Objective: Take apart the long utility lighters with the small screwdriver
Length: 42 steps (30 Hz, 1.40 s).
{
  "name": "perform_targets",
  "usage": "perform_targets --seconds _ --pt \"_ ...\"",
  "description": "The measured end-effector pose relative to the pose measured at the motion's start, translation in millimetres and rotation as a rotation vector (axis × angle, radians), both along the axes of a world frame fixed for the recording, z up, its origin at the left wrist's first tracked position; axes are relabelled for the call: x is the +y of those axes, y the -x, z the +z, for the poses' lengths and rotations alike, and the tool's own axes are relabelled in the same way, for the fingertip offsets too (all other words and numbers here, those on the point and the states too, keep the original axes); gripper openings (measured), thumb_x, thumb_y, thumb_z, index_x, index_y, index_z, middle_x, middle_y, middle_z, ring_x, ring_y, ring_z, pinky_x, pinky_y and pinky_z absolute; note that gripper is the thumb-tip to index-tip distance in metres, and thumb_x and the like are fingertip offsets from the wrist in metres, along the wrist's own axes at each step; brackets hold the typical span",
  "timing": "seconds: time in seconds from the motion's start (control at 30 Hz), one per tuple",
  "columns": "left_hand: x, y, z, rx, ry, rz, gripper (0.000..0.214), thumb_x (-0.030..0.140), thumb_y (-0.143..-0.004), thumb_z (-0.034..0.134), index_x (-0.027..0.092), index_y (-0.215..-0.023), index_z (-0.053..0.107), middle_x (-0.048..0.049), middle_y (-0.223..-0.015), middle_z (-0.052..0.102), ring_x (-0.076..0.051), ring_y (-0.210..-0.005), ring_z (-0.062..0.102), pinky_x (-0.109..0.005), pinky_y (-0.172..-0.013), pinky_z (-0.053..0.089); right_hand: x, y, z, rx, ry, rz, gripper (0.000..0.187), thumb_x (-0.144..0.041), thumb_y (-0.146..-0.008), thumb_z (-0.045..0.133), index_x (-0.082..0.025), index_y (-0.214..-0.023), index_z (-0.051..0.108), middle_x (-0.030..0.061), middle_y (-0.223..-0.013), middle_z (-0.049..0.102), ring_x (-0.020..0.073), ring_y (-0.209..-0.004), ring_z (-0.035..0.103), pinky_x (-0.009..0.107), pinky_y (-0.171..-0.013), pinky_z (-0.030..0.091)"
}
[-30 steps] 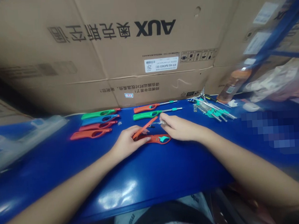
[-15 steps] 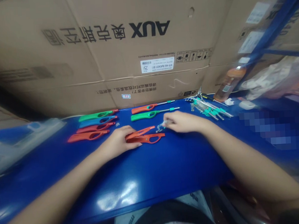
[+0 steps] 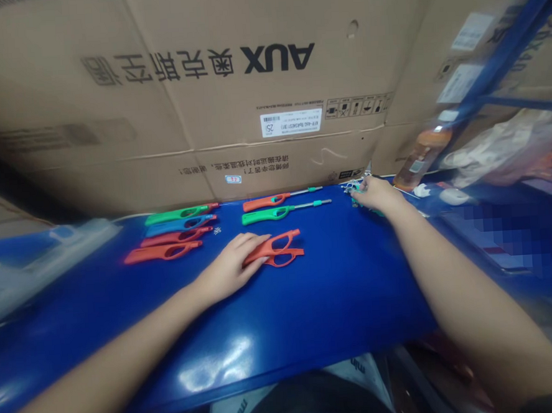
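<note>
My left hand (image 3: pixel 235 265) is closed on the grip end of an orange lighter casing (image 3: pixel 286 259). Its two halves, each with an oval trigger opening, lie apart at the front, one above the other. My right hand (image 3: pixel 380 194) reaches over the pile of metal tubes and turquoise lighter parts (image 3: pixel 356 189) at the back. Its fingers are pinched there, and what they hold is hidden. Between the hands and the carton lie an orange lighter (image 3: pixel 266 201) and a green lighter (image 3: pixel 264 214), both with metal barrels.
On the left lie a green casing (image 3: pixel 169 215), a blue casing (image 3: pixel 174 224) and red-orange casings (image 3: pixel 160 253), beside small screws (image 3: pixel 217 230). A large carton (image 3: pixel 204 105) stands behind the blue table (image 3: pixel 333 303). A bottle (image 3: pixel 420 160) and a phone (image 3: pixel 488 243) are at right.
My right hand has moved right and back, from beside the orange casing to the parts pile. The upper casing half has turned flatter in my left hand, showing its trigger opening.
</note>
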<state>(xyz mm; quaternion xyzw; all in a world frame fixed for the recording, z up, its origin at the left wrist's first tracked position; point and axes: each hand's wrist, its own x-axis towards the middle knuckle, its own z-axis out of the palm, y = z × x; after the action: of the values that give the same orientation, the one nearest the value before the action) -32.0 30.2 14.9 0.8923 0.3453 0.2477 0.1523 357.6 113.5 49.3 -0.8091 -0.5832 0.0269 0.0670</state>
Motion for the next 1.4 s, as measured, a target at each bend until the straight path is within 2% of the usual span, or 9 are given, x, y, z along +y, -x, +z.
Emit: perform_targets --seconds 0.17,0.33,0.43,0.6,0.7,0.83,1.17,1.27,1.4 --pt "0.7 4.3 2.2 0.038 0.024 -0.04 0.046 0.043 -0.095 0.062 0.024 -0.137 0.059 -0.0118 -0.129 0.065 -0.028 -0.121 0.058 -0.045 -0.106 0.047 -9.3 25.3 0.4 -0.05 -0.127 0.129 0.048 -0.036 -0.089 0.056 -0.005 -0.126 0.056 0.03 -0.128 0.06 0.0417 -0.12 0.058 0.051 -0.093 0.047" --pt "3.8 8.9 0.3 0.024 0.053 -0.053 0.044 0.042 -0.095 0.064 0.023 -0.134 0.061 -0.0102 -0.123 0.067 -0.025 -0.114 0.062 -0.041 -0.101 0.051 -18.8 61.7 -16.3 -0.057 -0.17 0.599 0.046 -0.033 -0.096 0.049 -0.02 -0.14 0.051 0.0123 -0.147 0.054 0.0295 -0.135 0.047 0.045 -0.11 0.038" --pt "4.0 8.9 0.6 0.021 0.023 -0.081 0.039 0.038 -0.097 0.062 0.024 -0.133 0.061 -0.0083 -0.124 0.068 -0.024 -0.115 0.062 -0.04 -0.102 0.05 -22.0 74.6 -24.6 -0.073 -0.14 0.7 0.041 -0.03 -0.097 0.048 -0.021 -0.137 0.056 0.0097 -0.147 0.055 0.028 -0.134 0.047 0.046 -0.112 0.037" --pt "3.0 9.6 6.0 0.102 -0.058 -0.134 0.039 0.036 -0.099 0.058 0.026 -0.136 0.058 -0.0071 -0.127 0.068 -0.023 -0.115 0.062 -0.04 -0.102 0.049 -23.7 61.5 -7.9 -0.141 -0.113 0.546 0.054 -0.032 -0.09 0.057 -0.016 -0.141 0.05 0.0185 -0.138 0.056 0.0366 -0.13 0.048 0.05 -0.104 0.042" --pt "2.0 10.5 8.4 0.16 -0.077 -0.122 0.042 0.037 -0.098 0.06 0.026 -0.138 0.057 -0.0075 -0.128 0.067 -0.025 -0.114 0.062 -0.04 -0.1 0.05 -25.0 40.3 9.0 -0.174 0.011 0.373 0.046 -0.03 -0.08 0.068 -0.011 -0.121 0.063 0.0244 -0.123 0.061 0.0407 -0.116 0.057 0.048 -0.092 0.048" --pt "0.9 10.1 8.6 0.165 -0.053 -0.047 0.044 0.04 -0.096 0.061 0.02 -0.135 0.059 -0.0105 -0.121 0.069 -0.025 -0.109 0.064 -0.039 -0.096 0.053 -25.9 25.9 16.8 -0.139 0.235 0.268 0.021 -0.013 -0.069 0.071 -0.016 -0.09 0.071 0.0132 -0.088 0.071 0.0295 -0.082 0.069 0.035 -0.07 0.051" --pt "14.6 28.5 25.5 0.212 -0.145 0.033 0.038 0.043 -0.099 0.052 0.019 -0.126 0.065 -0.0106 -0.12 0.067 -0.026 -0.11 0.062 -0.039 -0.098 0.05 -14.2 28.1 12.8 -0.027 0.231 0.186 0.015 -0.02 -0.087 0.061 -0.017 -0.099 0.067 0.0145 -0.104 0.073 0.0261 -0.098 0.069 0.03 -0.076 0.051" --pt "17.6 35.2 31.5 0.283 -0.132 0.058 0.033 0.041 -0.097 0.054 0.018 -0.118 0.068 -0.0112 -0.116 0.067 -0.027 -0.107 0.062 -0.041 -0.096 0.051 -27.8 22.6 22.4 0.06 0.404 0.229 0.017 -0.032 -0.084 0.07 -0.019 -0.093 0.065 0.0086 -0.083 0.073 0.0228 -0.075 0.071 0.03 -0.064 0.054" --pt "15.9 34.8 32.0 0.352 -0.069 0.041 0.03 0.037 -0.096 0.053 0.019 -0.115 0.069 -0.0104 -0.115 0.069 -0.027 -0.105 0.064 -0.041 -0.094 0.051 -41.1 21.6 28.1 0.148 0.571 0.238 0.016 -0.015 -0.076 0.072 -0.019 -0.088 0.063 0.0018 -0.064 0.068 0.0149 -0.053 0.064 0.025 -0.055 0.052"
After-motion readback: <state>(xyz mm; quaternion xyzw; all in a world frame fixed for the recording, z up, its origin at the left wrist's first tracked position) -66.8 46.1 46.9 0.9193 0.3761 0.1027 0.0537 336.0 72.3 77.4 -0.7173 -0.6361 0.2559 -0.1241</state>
